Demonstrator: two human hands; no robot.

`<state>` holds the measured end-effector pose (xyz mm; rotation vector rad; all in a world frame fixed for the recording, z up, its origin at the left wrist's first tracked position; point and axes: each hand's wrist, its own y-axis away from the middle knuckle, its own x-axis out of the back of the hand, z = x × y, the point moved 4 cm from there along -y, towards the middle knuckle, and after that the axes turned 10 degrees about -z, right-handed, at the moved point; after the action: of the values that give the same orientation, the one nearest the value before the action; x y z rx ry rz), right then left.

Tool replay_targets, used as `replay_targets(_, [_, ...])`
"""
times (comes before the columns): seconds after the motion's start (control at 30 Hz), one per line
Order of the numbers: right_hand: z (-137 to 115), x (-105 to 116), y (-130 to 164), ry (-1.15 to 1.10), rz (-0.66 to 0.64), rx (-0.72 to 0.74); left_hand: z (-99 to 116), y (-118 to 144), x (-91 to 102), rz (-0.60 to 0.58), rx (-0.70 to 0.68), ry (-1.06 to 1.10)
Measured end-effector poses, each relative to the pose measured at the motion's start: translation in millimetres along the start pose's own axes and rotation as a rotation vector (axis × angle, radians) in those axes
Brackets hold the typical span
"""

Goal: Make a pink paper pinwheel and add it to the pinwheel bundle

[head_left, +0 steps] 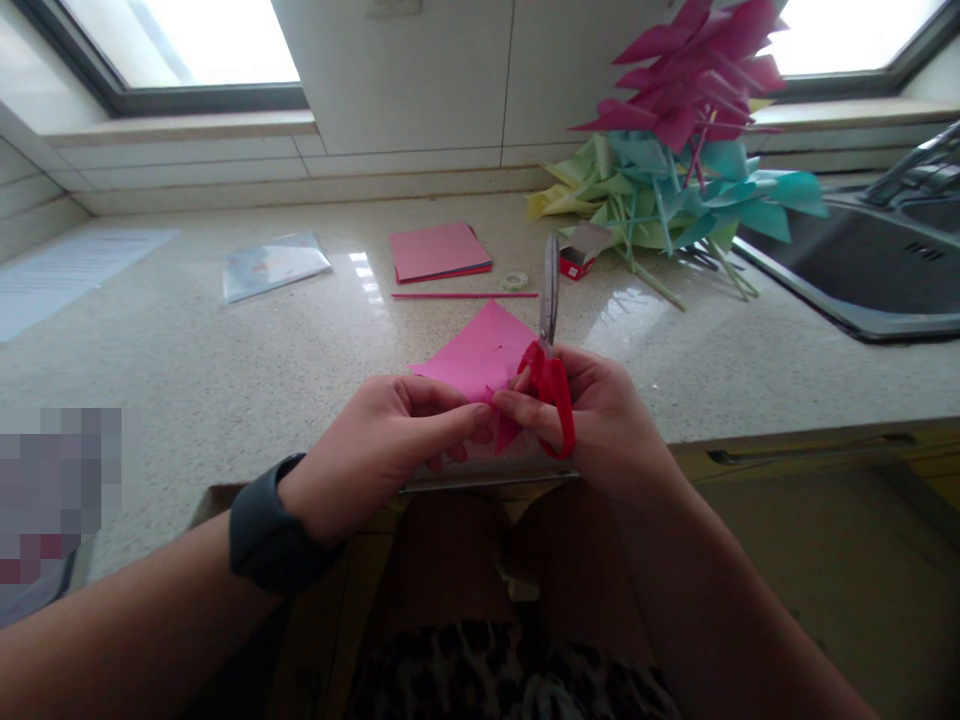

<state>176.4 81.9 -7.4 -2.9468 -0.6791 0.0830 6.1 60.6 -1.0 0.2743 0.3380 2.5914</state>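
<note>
A sheet of pink paper (480, 345) with small dark marks is held at the counter's front edge. My left hand (405, 425) is closed on its near left part, thumb on top. With thumb and finger pinched at the paper's near corner, my right hand (600, 420) also carries red-handled scissors (551, 370), their blades pointing up and away. Whether something small sits between the pinching fingertips cannot be made out. Beyond the paper lie a thin pink stick (465, 296) and a roll of tape (514, 282).
A stack of coloured paper (439, 252) lies behind the stick, with a small red box (577, 258) to its right. Several paper pinwheels (675, 180) are piled by the sink (862, 270). A clear packet (275, 266) and a printed sheet (75, 270) lie at left.
</note>
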Motion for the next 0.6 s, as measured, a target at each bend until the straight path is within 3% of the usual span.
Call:
replay_targets(0.4, [-2,3,2,0.018,0.058,-0.008,-2,0,2.2,0.040,0.026,0.073])
replay_targets(0.5, [-7,9,13,0.007,0.101,-0.033,-2,1,2.1,0.044,0.014,0.096])
replay_targets(0.6, [-8,12,33,0.035,0.047,-0.121,-1,1,2.0,0.046,-0.001,0.125])
